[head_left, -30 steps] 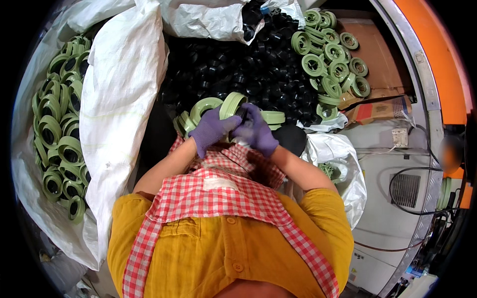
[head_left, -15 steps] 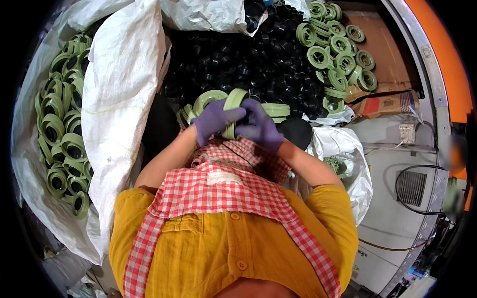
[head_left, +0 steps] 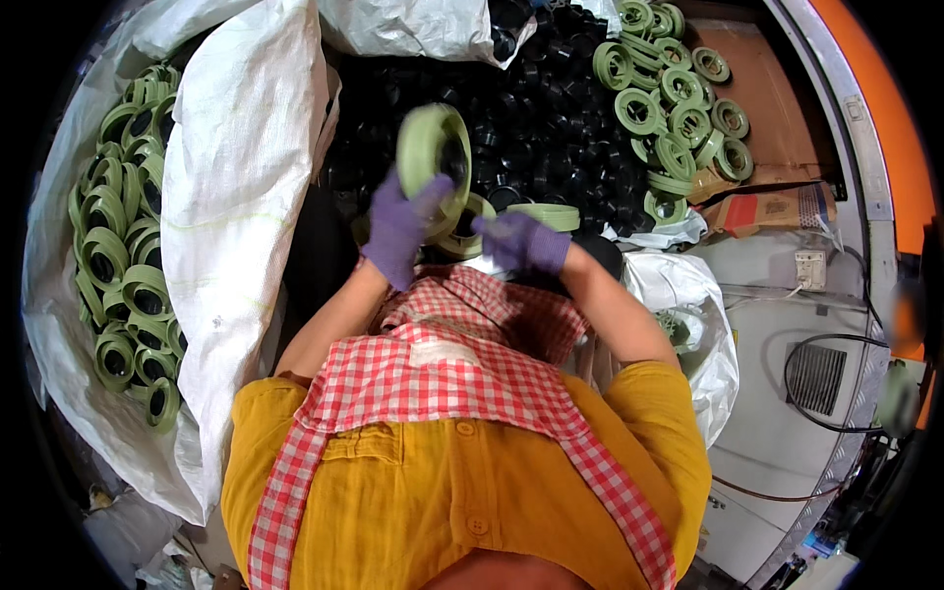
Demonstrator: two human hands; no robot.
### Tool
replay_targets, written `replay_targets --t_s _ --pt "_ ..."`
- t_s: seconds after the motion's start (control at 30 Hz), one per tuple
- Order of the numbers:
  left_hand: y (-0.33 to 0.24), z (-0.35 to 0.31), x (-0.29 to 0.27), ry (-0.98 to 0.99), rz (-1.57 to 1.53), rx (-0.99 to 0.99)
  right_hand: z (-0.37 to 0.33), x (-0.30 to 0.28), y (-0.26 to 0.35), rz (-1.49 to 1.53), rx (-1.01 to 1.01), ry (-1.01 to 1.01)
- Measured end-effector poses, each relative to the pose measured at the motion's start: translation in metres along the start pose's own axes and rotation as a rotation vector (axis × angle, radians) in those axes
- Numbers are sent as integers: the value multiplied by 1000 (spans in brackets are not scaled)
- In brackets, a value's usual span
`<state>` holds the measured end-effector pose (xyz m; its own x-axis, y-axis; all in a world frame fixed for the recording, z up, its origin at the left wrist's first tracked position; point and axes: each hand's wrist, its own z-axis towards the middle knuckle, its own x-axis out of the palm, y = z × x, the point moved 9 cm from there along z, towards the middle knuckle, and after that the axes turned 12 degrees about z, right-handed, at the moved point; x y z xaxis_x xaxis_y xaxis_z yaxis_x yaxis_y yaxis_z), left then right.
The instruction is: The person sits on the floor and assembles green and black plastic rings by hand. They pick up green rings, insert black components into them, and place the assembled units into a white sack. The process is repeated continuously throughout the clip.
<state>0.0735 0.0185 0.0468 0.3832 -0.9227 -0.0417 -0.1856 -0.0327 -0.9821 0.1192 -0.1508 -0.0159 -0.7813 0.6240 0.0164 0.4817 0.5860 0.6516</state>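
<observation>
My left hand (head_left: 401,228), in a purple glove, is closed on the lower edge of a pale green plastic ring (head_left: 421,147). The ring is tilted and blurred, and something black shows inside it. To the right, my right hand (head_left: 523,244), gloved in the same purple, is apart from that ring, its fingers bent and smeared by motion. Between and behind the hands lie more green rings (head_left: 543,214), over my lap. Beyond them spreads a large heap of black round caps (head_left: 531,128).
A white woven sack (head_left: 236,197) stands at the left, with many green rings with black centres (head_left: 103,256) beside it. More green rings (head_left: 678,123) are piled at the far right near a brown paper bag (head_left: 772,208). A white plastic bag (head_left: 688,315) lies by my right arm.
My hands, together on a green ring before, have parted. My left hand has raised the ring up and to the left; my right hand has moved right, off it.
</observation>
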Motion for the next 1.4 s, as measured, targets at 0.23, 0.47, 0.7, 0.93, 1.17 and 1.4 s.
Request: replay_targets --t_s 0.23,0.47,0.7,0.93,1.17,1.4 --pt "-43 11 -41 -229 -84 539 68 -157 36 -675 -286 -697" --pt "111 10 36 304 1498 238 138 -170 15 -665 -46 -659" --pt "79 21 22 322 1133 145 144 -204 12 -520 -173 -867" --pt "43 26 4 51 -372 -4 33 -92 101 -416 -1018 -670" --pt "20 7 22 61 -285 -11 27 -12 78 -52 -867 -309" --pt "19 8 27 415 -195 -201 -38 36 91 -337 -1149 -55"
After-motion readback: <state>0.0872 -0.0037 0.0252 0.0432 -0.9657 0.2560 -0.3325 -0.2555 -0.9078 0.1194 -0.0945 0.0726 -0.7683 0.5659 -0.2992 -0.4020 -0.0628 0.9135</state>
